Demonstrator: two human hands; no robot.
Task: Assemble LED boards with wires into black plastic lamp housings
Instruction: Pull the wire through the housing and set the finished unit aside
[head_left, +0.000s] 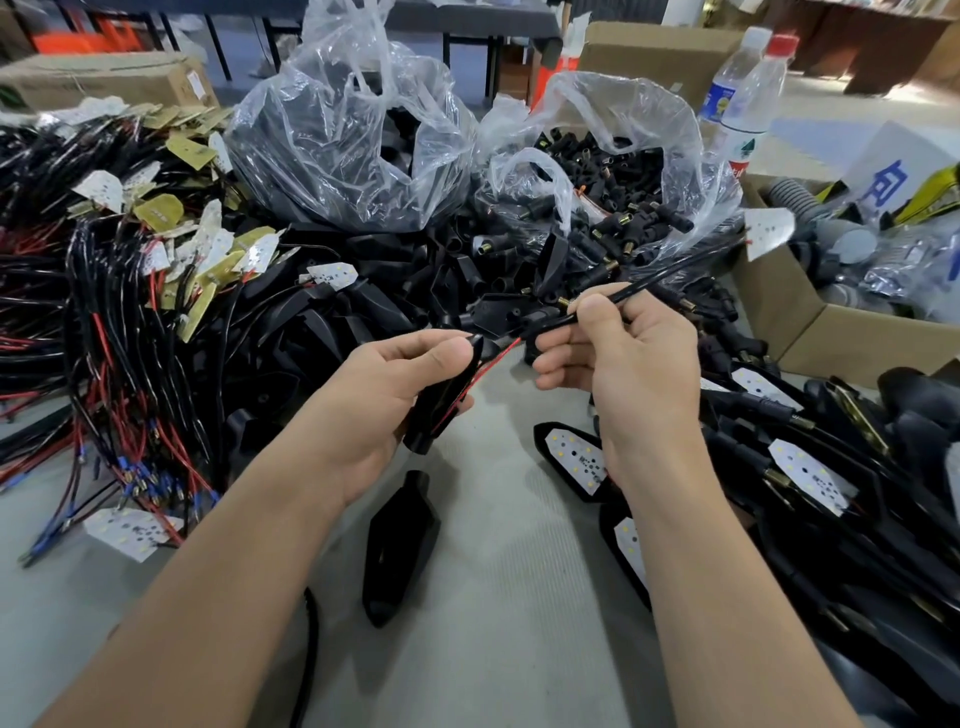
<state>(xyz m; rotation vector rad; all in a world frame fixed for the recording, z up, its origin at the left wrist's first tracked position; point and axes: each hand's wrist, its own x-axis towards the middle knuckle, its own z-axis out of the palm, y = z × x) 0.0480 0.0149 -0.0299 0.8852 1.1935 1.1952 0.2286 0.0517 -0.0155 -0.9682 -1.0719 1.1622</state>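
Black, tapered housing sat gripped in the left hand; the right hand pinched a black cable, its red wire running along the housing.

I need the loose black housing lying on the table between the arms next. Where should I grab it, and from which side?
I'd pinch the housing across its wide middle, coming down from above on its right. It lies flat with both long edges exposed and tapers toward each end; bare table lies on its right, while the left forearm crowds its left.
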